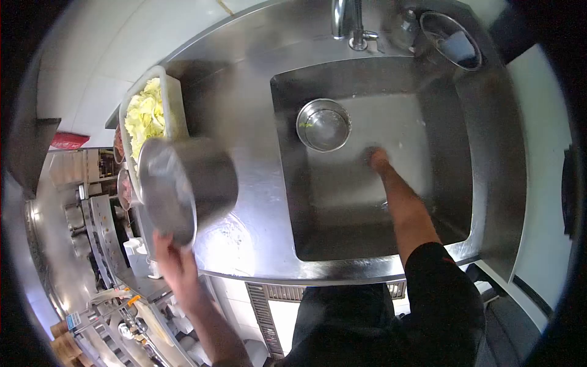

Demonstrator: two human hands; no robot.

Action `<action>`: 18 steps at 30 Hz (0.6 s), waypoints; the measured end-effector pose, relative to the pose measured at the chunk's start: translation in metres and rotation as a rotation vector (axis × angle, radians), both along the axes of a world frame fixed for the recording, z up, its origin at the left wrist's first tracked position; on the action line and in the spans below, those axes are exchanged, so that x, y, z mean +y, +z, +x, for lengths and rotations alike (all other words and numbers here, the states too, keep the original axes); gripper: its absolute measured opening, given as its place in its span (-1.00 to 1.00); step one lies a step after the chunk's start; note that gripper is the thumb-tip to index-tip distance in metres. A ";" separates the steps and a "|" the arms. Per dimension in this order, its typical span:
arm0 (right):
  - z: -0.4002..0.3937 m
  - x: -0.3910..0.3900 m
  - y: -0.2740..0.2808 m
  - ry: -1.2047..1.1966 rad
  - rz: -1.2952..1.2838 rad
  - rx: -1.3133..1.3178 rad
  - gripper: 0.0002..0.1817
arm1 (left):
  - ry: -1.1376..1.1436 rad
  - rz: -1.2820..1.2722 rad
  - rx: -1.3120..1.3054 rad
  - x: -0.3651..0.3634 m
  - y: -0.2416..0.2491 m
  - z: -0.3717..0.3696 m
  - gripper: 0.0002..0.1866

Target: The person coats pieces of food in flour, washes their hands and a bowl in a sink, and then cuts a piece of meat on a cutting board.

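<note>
You are standing at a steel sink (446, 153) set in a steel counter (244, 98), seen from above through a wide, curved lens.

Your left hand (174, 263) is closed around the rim of a steel pot (186, 186). You hold the pot tilted on its side above the counter's left part, its open mouth turned left and toward you. The pot's far side is close to a white tub (174, 98) of chopped pale green cabbage (145, 116) that stands at the counter's left end.

Your right hand (379, 160) is down in the basin, at its floor near the middle, arm stretched out from a dark sleeve. The hand is blurred, so I cannot tell how far it is open or whether it holds anything; it seems to touch the basin floor.

Just left of that hand, a small steel bowl (324, 125) sits upright in the basin, apart from it. A tap (350, 24) rises behind the basin. A round steel container (452, 40) stands at the far right corner.
</note>
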State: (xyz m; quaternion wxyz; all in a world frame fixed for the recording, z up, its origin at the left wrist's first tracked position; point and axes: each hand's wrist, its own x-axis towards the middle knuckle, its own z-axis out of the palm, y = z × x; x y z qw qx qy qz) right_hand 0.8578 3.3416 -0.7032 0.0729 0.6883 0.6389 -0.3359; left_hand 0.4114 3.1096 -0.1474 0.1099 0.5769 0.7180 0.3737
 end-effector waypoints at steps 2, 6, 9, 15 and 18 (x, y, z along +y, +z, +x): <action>0.019 -0.012 -0.041 0.261 0.206 -0.030 -0.57 | -0.091 0.092 -0.067 0.054 -0.038 -0.006 -0.59; 0.018 -0.017 0.073 -0.523 -0.255 0.846 -0.68 | 0.166 0.153 -1.236 0.180 -0.095 -0.010 -0.72; 0.016 -0.027 0.138 -0.739 -0.355 1.143 -0.78 | 0.186 0.237 -1.327 0.243 -0.105 0.015 -0.85; 0.023 -0.024 0.179 -0.748 -0.313 1.213 -0.85 | 0.167 0.206 -1.411 0.285 -0.132 0.021 -0.88; 0.020 -0.012 0.211 -0.698 -0.202 1.239 -0.82 | 0.014 0.177 -1.402 0.285 -0.141 0.021 -0.90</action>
